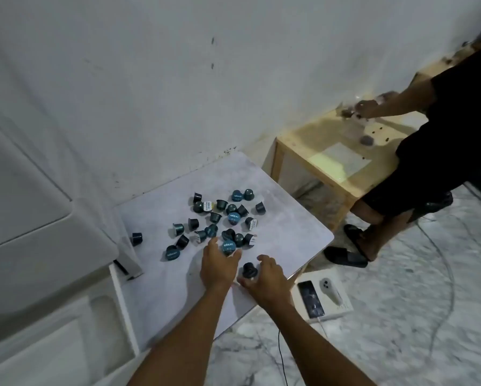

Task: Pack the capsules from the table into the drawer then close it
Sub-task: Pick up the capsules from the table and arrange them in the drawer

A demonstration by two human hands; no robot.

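Observation:
Several dark and teal coffee capsules (215, 217) lie scattered across a pale grey table top (289, 232). One lone capsule (136, 238) sits apart near the table's left edge. My left hand (218, 264) curls around a teal-lidded capsule (228, 247) at the near side of the pile. My right hand (267, 280) grips a dark capsule (249, 270) just to the right of it. The white drawer unit (38, 246) stands at the left, with a drawer front (123, 307) sticking out beside the table; the drawer's inside is hidden.
Another person in black (428, 151) stands at the right, reaching over a low wooden table (331, 151). On the marble floor lie a white box (342, 274) carrying a phone (311, 299) and a controller (331, 291), plus cables.

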